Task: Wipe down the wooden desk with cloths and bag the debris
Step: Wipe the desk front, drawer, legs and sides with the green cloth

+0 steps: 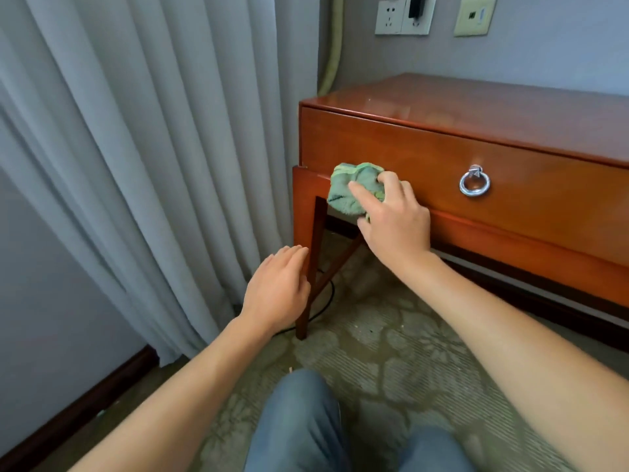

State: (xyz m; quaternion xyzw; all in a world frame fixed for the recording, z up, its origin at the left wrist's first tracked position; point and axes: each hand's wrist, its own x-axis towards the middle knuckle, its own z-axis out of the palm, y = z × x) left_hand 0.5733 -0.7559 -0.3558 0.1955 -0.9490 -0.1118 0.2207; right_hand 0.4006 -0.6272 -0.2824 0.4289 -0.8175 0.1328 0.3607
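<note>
Two hands: both in view, well apart, only one w/ a cloth.
Landmark: wooden desk [442, 97], glossy red-brown, stands vs. grey wall, top bare where visible.
Drawer front [425, 158]: spans desk face below top; closed.
Ring pull [474, 184]: silver metal ring, hangs on drawer front, right of cloth, not touching it.
Green cloth [354, 189]: bunched, terry-type, dark stitching at lower edge; pressed vs. drawer front's lower-left corner, near desk's front-left leg top.
Right hand [396, 221]: fingers curled round cloth, clamps it to desk face; index lies across cloth, other fingertips tucked over its right side; forearm runs down-right from desk.
Left hand [277, 289]: holds nothing, fingers straight & together, palm down; sits just left of desk leg, below cloth; cannot tell if it touches leg.
Desk leg [311, 264]: front-left, tapered, foot on carpet; diagonal brace behind it under desk.
Black cable [326, 301]: loops on floor behind desk leg.
Carpet [391, 335]: grey-green, floral pattern, under & in front of desk; few small specks on it.
Curtain [136, 148]: grey, pleated, hangs left of desk, down to floor.
Wall sockets [405, 17]: white plate above desk's left end, black plug in it; beige plate further right.
Knees [306, 427]: person's, blue jeans, in front of desk, btw. the forearms.
</note>
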